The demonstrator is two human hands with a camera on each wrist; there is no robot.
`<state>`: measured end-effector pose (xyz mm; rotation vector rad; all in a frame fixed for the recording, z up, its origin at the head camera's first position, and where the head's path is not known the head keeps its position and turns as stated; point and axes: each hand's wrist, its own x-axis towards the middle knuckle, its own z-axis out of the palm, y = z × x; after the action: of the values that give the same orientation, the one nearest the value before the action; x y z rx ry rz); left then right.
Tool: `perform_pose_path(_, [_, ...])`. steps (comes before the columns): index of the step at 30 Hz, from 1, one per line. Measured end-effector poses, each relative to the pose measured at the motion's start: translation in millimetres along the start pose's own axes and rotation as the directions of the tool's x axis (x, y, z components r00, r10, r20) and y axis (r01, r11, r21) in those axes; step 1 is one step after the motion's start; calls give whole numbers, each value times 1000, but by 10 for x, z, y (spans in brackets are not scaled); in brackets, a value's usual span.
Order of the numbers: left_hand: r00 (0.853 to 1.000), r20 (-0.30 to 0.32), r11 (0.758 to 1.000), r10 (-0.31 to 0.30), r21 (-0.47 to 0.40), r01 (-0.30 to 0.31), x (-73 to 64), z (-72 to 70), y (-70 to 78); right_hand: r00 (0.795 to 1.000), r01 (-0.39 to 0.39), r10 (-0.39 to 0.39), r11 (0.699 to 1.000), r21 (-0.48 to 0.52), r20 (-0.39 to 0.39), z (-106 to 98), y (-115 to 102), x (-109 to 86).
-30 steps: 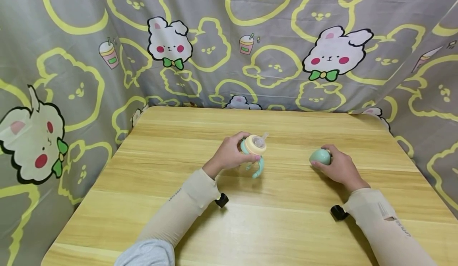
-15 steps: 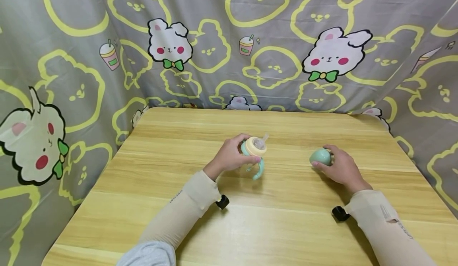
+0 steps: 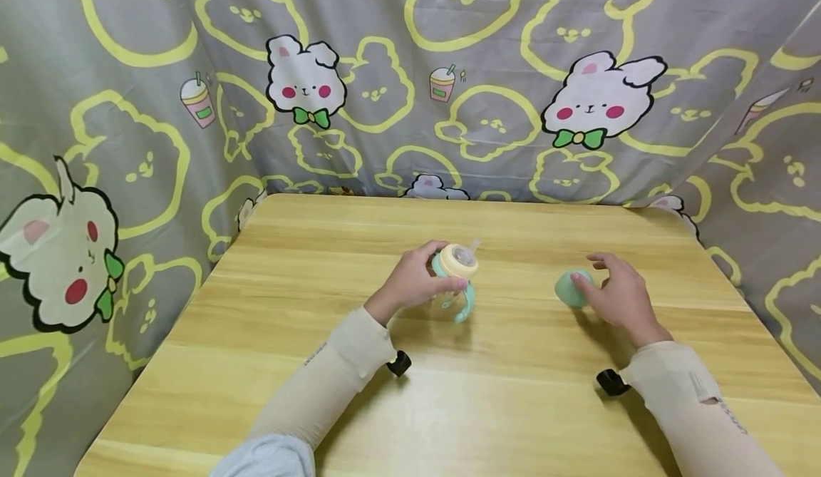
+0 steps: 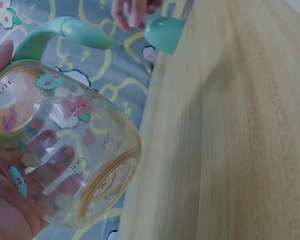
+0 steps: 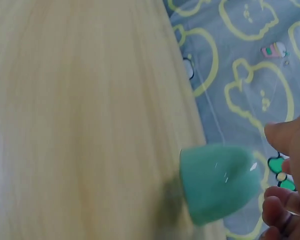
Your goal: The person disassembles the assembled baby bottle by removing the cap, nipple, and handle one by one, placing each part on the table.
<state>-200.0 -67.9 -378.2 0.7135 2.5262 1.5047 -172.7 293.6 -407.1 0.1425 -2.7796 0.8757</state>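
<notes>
My left hand (image 3: 410, 279) holds a baby straw bottle (image 3: 458, 262) with a cream collar, clear straw and mint handles. In the left wrist view its clear, printed body (image 4: 70, 145) is tilted, with the round base showing. A glossy mint-green dome cap (image 3: 569, 290) stands on the table, open rim down. Beside the cap is my right hand (image 3: 623, 299), its thumb overlapping the cap in the head view. From the right wrist, a gap shows between the cap (image 5: 217, 182) and the loosely bent fingers (image 5: 277, 212).
The wooden table (image 3: 487, 406) extends around both hands. Behind it and along both sides hangs a grey curtain (image 3: 385, 135) with yellow outlines and bunny faces. A small black device (image 3: 399, 363) sits at the left wrist, another device (image 3: 612, 383) at the right.
My right hand has let go of the cap and drawn slightly up and right, its fingers spreading. The cap now stands on the table. My left hand and the bottle have hardly moved.
</notes>
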Motion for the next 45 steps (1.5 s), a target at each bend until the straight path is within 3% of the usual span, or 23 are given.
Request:
perform_pose_path(5, [999,-12,999,46,13,-46,77,-14,26,996,66,-63,997,44,-63,-14,-180,71])
perform_pose_path(8, [999,-5,999,40,24,-39,73,-10,30,991,110,-105,991,69,-81,22,-300,85])
perform_pose_path(24, [998,18,997,61,55,-62,33,45,62,976,216,-203,952,218,-83,182,-726,140])
perform_pose_path(30, [998,30,996,56,63,-58,49,45,71,976,219,-207,942,255,-74,203,-832,170])
perform_pose_path(37, [993,49,991,103,85,-107,87,42,86,966,258,-246,923,287,-79,221,-902,217])
perform_pose_path(45, [997,74,995,34,87,-41,54,64,100,966,255,-255,899,357,-48,279,-973,200])
